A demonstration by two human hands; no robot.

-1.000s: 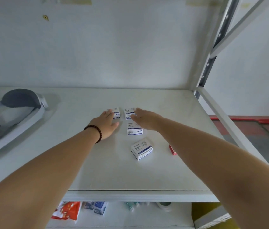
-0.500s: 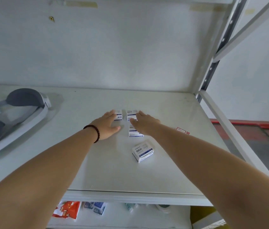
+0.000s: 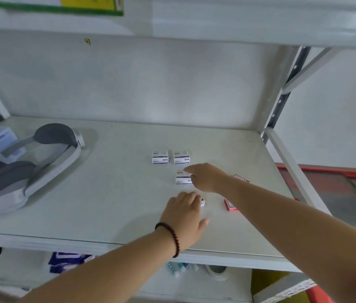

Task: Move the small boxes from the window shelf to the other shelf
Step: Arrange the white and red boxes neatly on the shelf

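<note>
Head view: a pale grey shelf [image 3: 111, 193] fills the frame, backed by a white wall panel. Two small white boxes with blue print sit side by side near the shelf's middle, the left box [image 3: 160, 157] and the right box [image 3: 181, 157] close together with a narrow gap between. Toward the shelf's front from the right box lies a third white box [image 3: 182, 177]. The right hand [image 3: 207, 177] reaches in over this third box, fingers extended and touching its right edge; nothing is gripped, the hand lies open. Nearer the shelf's front edge, the left hand [image 3: 184, 212] lies palm down with relaxed fingers over a fourth box [image 3: 202, 202], of which only a corner shows; whether the fingers curl round it cannot be told. A dark beaded bracelet [image 3: 169, 237] circles the left wrist. Right of the fourth box stands a small red box [image 3: 229, 205], partly behind the right forearm; another red-edged item [image 3: 239, 177] lies behind the right wrist. At the shelf's left end rests a grey and white headset [image 3: 39, 162]. Below the shelf, blurred packages show on a lower level.
</note>
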